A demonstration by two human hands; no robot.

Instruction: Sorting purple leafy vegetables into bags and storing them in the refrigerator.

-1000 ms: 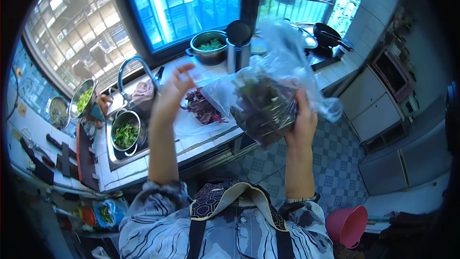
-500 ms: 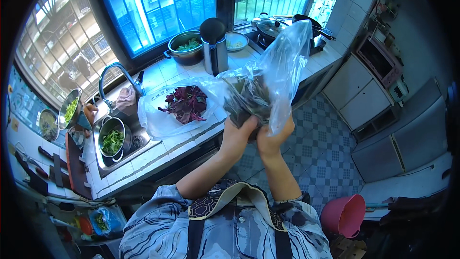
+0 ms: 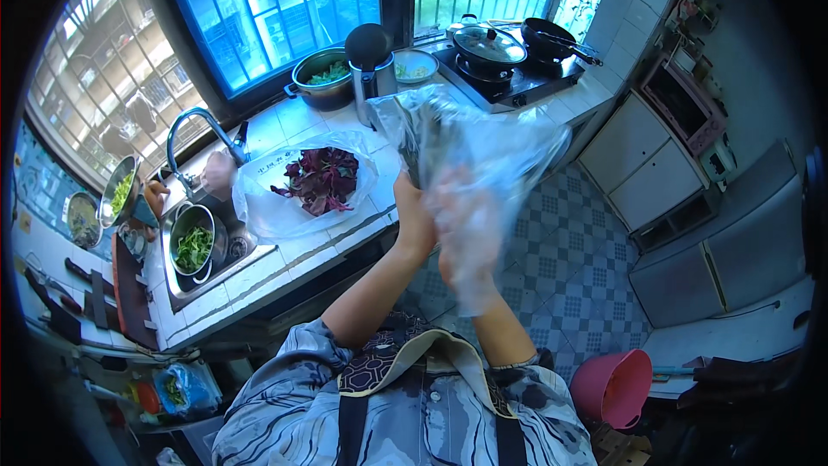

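Note:
In front of me, above the counter's front edge, I hold a clear plastic bag (image 3: 522, 138) with dark, leafy-looking contents. My left hand (image 3: 416, 220) is closed on the bag's left side. My right hand (image 3: 466, 237) is gripping it too, seen through the loose plastic that drapes over its fingers and wrist. Motion blurs the bag and the right fingers. To the left of my hands, purple-red leafy greens (image 3: 319, 179) lie on a spread white plastic bag (image 3: 254, 220) on the tiled counter.
A pot of green leaves (image 3: 194, 246) stands in the sink (image 3: 250, 261) under a curved faucet (image 3: 177, 134). Along the back are a two-handled pot (image 3: 319, 91), a steel kettle (image 3: 373, 86), a plate (image 3: 416, 66) and a stove (image 3: 509, 86) with pans. A pink bucket (image 3: 608, 388) sits on the floor.
The bag has swung lower and tilted left; its loose plastic top now falls over my right hand. Both hands have shifted slightly left, and the stove pans have come into view.

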